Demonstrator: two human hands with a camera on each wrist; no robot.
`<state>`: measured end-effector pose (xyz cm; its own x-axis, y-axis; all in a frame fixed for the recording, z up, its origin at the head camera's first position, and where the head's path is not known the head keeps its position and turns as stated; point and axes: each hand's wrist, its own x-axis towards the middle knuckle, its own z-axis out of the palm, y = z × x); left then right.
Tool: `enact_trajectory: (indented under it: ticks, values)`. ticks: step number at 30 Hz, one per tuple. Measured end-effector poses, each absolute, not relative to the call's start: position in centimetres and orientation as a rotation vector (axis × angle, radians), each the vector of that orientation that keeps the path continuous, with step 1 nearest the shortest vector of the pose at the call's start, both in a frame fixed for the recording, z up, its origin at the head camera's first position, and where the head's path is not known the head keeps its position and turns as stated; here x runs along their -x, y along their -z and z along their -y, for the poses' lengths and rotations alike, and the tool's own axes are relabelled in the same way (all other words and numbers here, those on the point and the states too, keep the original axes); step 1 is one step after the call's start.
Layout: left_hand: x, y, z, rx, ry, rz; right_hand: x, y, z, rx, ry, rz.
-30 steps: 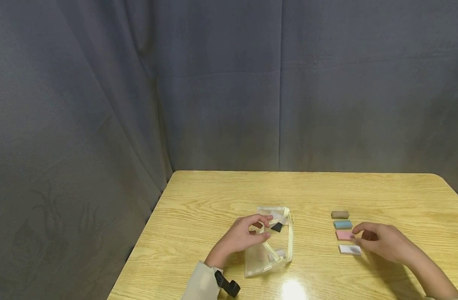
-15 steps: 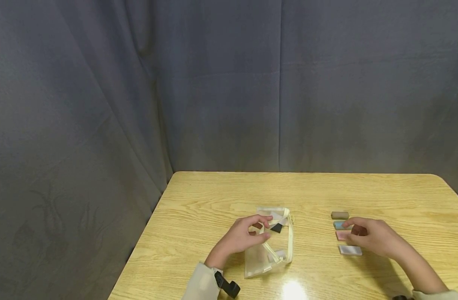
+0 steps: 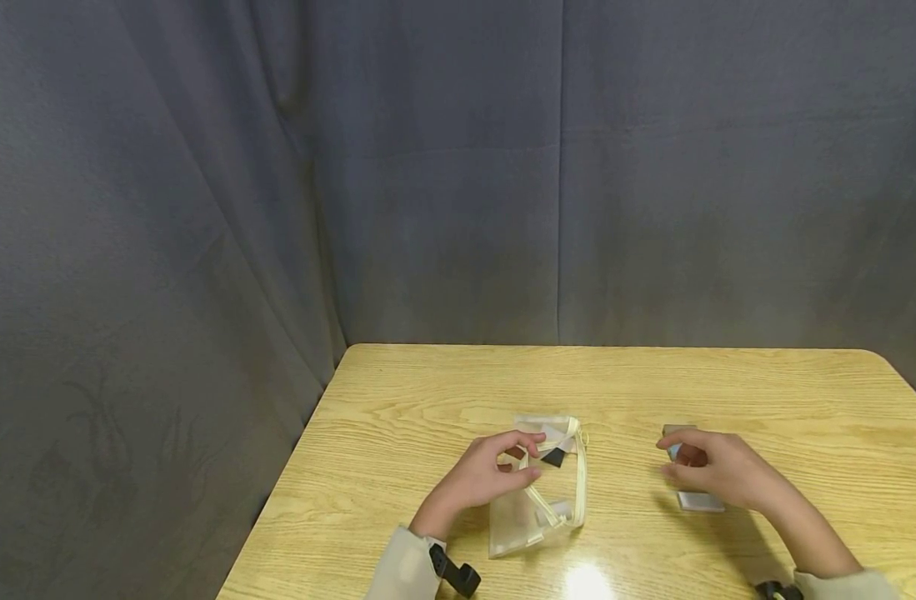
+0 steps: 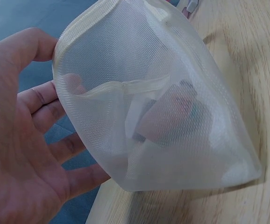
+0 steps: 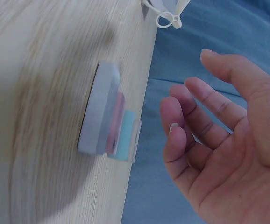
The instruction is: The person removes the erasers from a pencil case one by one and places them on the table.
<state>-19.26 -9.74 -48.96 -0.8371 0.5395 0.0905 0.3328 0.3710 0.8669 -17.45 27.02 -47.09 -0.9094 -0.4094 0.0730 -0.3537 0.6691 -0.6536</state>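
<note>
My left hand [image 3: 488, 475] holds the rim of a white zippered mesh bag [image 4: 97, 140], thumb and fingers on either side of its edge in the left wrist view. Through the mesh, several small pieces show, among them a dark one [image 3: 553, 457]. Over a row of small oblong blocks hovers my right hand [image 3: 728, 471], fingers loosely bent with nothing between them. In the right wrist view the row runs from a white block [image 5: 100, 109] to a pink block [image 5: 116, 122], a light blue block [image 5: 124, 137] and a brownish block [image 5: 135, 140]. The head view hides the pink one behind the hand.
All of this lies on a wooden table [image 3: 427, 379]. Grey curtains [image 3: 442, 208] hang behind it and along its left side. A black strap [image 3: 453, 571] circles the left wrist.
My right hand has moved left and slightly away from me, from beside the pink block to above the blue and pink ones. My left hand and the bag have stayed still.
</note>
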Motion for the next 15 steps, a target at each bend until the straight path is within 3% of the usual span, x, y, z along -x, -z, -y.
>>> enact_trajectory:
  ticks: [15]
  values:
    - [19.3,49.0,9.7,-0.775,-1.461,-2.421,18.2,47.4,-24.4,0.819,1.149,-2.775]
